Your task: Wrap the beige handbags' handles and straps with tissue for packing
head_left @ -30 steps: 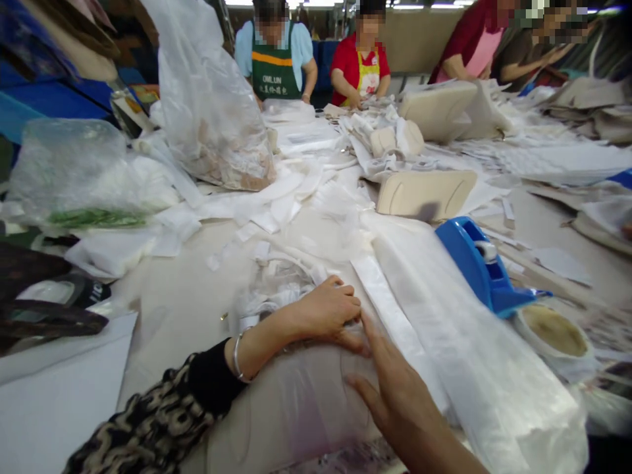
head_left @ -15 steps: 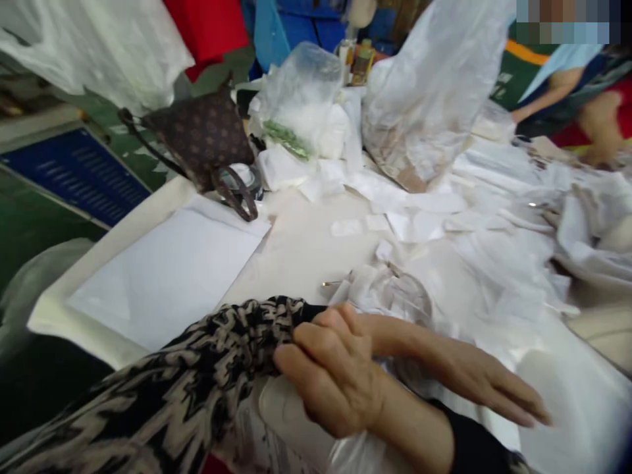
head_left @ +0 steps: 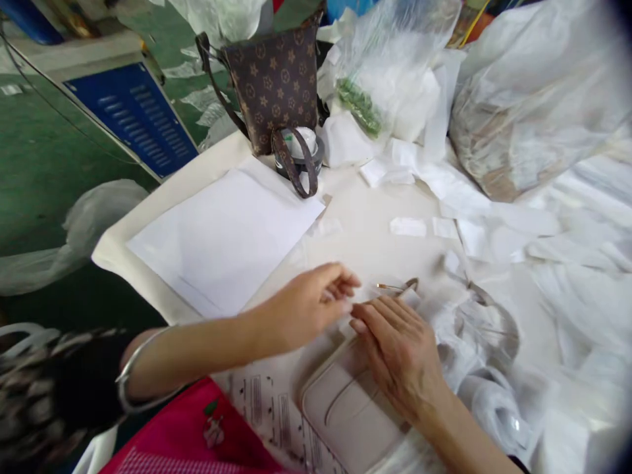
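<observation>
A beige padded piece point(head_left: 345, 415) lies in a clear bag with black printing point(head_left: 266, 401) at the table's near edge. My right hand point(head_left: 399, 349) lies flat on the far end of that piece, fingers stretched out and together. My left hand point(head_left: 306, 306) reaches in from the left, its sleeve pushed up and a bangle on the forearm. Its fingers are curled and pinched at the bag's clear far edge, just beside my right fingertips. Small metal snips point(head_left: 397, 286) lie on the table just beyond both hands.
A white paper sheet point(head_left: 222, 237) covers the table's left corner. Behind it stand a brown patterned handbag point(head_left: 276, 79) and a small white-topped jar point(head_left: 302, 146). Clear plastic sacks point(head_left: 523, 99) and loose white strips point(head_left: 494, 230) fill the right. A red apron point(head_left: 197, 434) shows below.
My view has swung left and down. My left sleeve is now pushed up; my left hand moved to the bag's far edge, and my right hand came off the sleeve onto the beige piece.
</observation>
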A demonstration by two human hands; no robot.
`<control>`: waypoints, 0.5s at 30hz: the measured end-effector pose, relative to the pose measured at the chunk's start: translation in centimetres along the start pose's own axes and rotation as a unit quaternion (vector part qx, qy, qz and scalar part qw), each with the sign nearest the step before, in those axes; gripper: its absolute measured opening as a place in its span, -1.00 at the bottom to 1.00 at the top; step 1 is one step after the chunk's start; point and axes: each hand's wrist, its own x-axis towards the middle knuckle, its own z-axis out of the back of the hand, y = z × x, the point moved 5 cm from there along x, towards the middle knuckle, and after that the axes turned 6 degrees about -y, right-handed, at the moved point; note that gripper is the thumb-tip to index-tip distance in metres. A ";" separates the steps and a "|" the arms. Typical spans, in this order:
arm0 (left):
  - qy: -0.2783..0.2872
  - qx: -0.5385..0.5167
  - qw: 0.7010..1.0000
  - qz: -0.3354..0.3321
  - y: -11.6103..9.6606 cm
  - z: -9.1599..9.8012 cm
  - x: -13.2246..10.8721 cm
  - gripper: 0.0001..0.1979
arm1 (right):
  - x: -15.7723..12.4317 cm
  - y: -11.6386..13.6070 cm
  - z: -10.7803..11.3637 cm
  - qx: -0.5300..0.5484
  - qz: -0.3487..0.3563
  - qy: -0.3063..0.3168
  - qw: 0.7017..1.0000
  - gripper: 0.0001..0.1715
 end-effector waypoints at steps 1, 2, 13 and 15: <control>-0.001 -0.011 0.999 0.042 2.0 0.3 -2.0 -0.70 | -0.1 -0.1 -0.2 -0.017 -0.012 0.010 1.000 -0.79; -0.001 -0.033 0.996 0.083 3.8 0.2 -3.7 -0.65 | -0.2 -0.3 -0.5 -0.037 -0.027 0.020 0.999 -0.76; 0.088 -0.159 0.972 0.146 8.9 -3.9 -5.7 -0.47 | -0.3 0.3 -2.1 -0.100 -0.060 0.189 0.975 -0.76; 0.099 -0.102 0.983 0.118 11.0 -3.9 -5.4 -0.47 | -0.3 0.3 -2.1 -0.114 -0.057 0.183 0.975 -0.73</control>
